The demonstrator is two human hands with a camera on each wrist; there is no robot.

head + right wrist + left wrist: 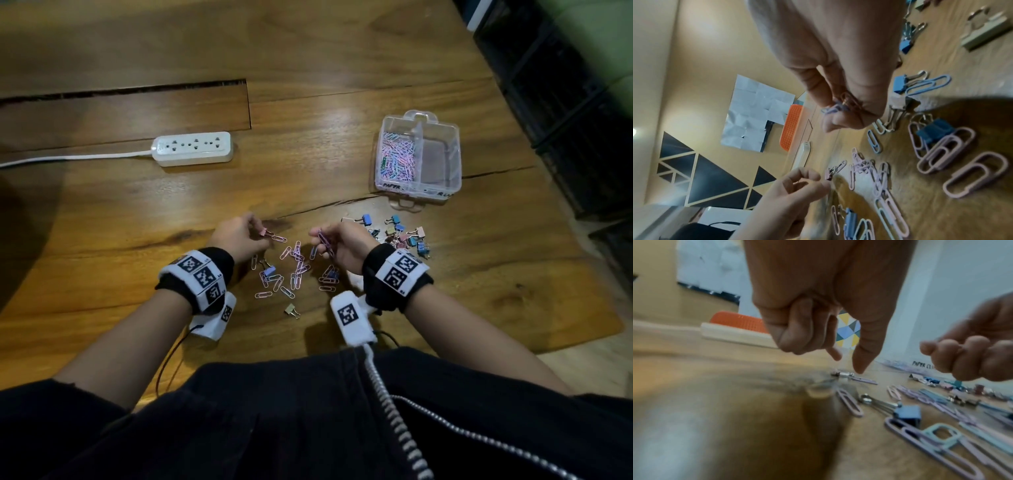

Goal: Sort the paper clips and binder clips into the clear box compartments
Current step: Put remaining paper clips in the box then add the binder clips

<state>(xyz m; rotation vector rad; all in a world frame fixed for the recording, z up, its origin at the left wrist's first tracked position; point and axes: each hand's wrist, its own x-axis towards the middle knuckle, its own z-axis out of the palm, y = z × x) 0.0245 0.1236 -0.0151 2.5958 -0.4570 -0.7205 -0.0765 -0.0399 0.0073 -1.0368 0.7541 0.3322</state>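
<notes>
Paper clips [294,270] lie scattered on the bench [137,212] between the two hands, with a few binder clips mixed in, so they stay within easy reach for picking. A separate heap of binder clips [400,233] sits just right of the right hand, near the clear box [454,154]. Its left compartment already holds many paper clips; the right one looks bare, so binder clips seem left for later. The right hand [346,245] has its fingers clamped on a small bundle of paper clips [835,108], likely gathering several before one trip to the box. The left hand [236,236] pinches at a small pink binder clip [263,233] lying at its fingertips; whether it is lifted, I cannot tell.
</notes>
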